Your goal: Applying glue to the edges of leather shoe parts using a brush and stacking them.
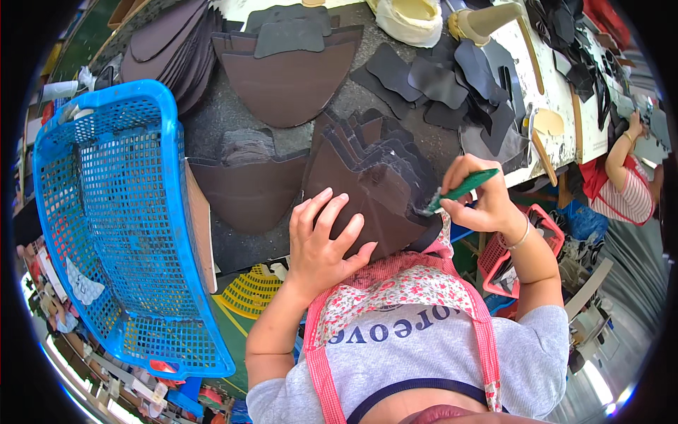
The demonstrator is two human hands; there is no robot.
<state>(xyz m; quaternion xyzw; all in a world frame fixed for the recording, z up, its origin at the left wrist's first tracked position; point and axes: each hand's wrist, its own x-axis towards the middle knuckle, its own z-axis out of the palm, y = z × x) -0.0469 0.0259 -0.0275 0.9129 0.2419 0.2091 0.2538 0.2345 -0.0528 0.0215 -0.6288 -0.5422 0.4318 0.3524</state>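
Observation:
My right hand [480, 194] grips a small green-handled brush [470, 184], its pale bristles against the right edge of a fanned stack of dark brown shoe-leather pieces [364, 184]. The overlapping edges of that stack look greyish and frayed. My left hand [325, 237] lies on the stack's near left part, fingers spread, holding the top piece down. Left of it is another brown curved piece [247, 191] with greyish layered edges along its top. Farther back lies a larger brown stack [289, 81] with black pieces [289, 37] on top.
A blue plastic basket [169, 212] stands at the left. Fanned brown pieces [166, 53] lie at the far left, loose black pieces [438, 78] at the far right. A white-lined container [409, 18] is at the back. Below the table are yellow [247, 293] and pink baskets [487, 265]. Another person [621, 184] works at right.

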